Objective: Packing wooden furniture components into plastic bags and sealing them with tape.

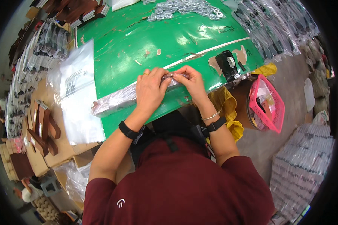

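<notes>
A long, narrow package wrapped in clear plastic (116, 99) lies slantwise along the near edge of the green tabletop (124, 52). My left hand (151, 89) lies across its middle, fingers bent over the far side, a ring on one finger. At the package's right end, my right hand (193, 83) pinches the plastic wrap between thumb and fingers. Both thumbs are close together there. What is inside the wrap does not show clearly. To the right of my hands sits a black tape dispenser (225, 66), with a short black stick (241, 66) beside it.
White plastic bags (79, 112) lie to the left, near dark brown wooden pieces (43, 127). Ring-shaped parts (187, 9) are heaped at the back. A pink basket (281, 108) and yellow sacking (234, 129) are at right. Bagged goods (304, 161) are stacked lower right.
</notes>
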The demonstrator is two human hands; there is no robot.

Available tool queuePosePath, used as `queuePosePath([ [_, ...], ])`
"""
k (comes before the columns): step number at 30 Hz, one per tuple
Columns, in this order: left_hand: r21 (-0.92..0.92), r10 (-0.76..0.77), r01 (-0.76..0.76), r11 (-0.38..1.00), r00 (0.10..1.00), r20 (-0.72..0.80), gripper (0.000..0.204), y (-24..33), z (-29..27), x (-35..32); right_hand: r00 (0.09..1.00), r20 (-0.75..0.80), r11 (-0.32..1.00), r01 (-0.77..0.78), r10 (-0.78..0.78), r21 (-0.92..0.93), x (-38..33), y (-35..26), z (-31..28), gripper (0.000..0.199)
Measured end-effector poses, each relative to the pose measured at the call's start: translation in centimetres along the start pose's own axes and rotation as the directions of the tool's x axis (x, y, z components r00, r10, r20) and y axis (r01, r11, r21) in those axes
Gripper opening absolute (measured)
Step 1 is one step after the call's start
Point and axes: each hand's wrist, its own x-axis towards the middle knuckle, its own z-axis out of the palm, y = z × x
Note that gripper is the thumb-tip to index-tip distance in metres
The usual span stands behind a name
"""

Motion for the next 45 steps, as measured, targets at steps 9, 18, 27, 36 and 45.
queuePosePath([
  [9,-0.074,0.088,-0.084,0.994,0.995,0.056,0.031,0.1,-1.3,-0.4,0.994,0.097,0.999,-0.043,0.039,0.031,0.8,0.1,-1.0,0.013],
  [18,0.035,0.273,-0.272,0.962,0.961,-0.041,0.022,-0.7,-0.4,-1.4,0.981,0.152,0.993,-0.116,0.118,-0.020,1.5,-0.3,-1.9,0.018],
  [27,0.195,0.285,-0.269,0.943,0.957,-0.055,0.021,0.2,0.4,-2.1,0.990,-0.135,0.997,-0.045,0.035,-0.068,-0.9,-1.8,-4.7,0.020],
  [36,0.309,0.295,-0.251,0.917,0.950,-0.102,0.015,0.5,0.7,-2.5,0.754,-0.337,0.548,0.036,-0.563,-0.836,-5.6,-7.0,-15.7,0.040],
  [45,0.257,0.252,-0.222,0.941,0.963,-0.093,0.016,0.9,0.5,-2.4,0.866,-0.230,0.351,-0.068,-0.444,-0.934,-2.8,-7.3,-16.3,0.061],
])
